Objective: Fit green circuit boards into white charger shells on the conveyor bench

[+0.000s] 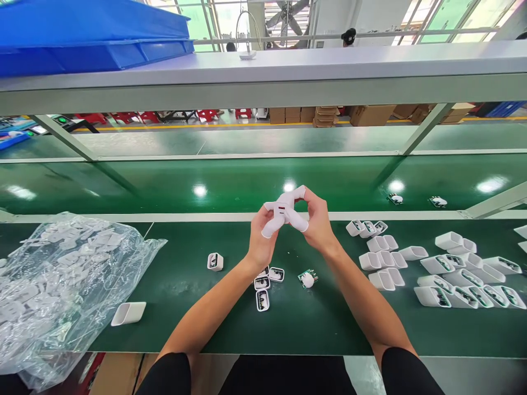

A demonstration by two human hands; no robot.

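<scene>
Above the middle of the green bench, my left hand (262,236) and my right hand (318,224) meet around a small white plastic housing (282,209) with a dark slot. White finger cots cover several fingertips and partly hide the housing. Both hands are closed on it. Below them lie several white housings with circuit boards inside, one being the lowest housing (262,300), partly behind my left wrist. A loose circuit board (307,279) with a round white part rests between my forearms. Another filled housing (214,261) stands left of my left hand.
A clear plastic bag (144,241) of white parts covers the bench's left side, beside a lone housing (130,312). Rows of housings (430,297) fill the right. Two circuit boards lie on the green belt (242,184) beyond. A shelf (329,63) with blue bins (94,35) crosses above.
</scene>
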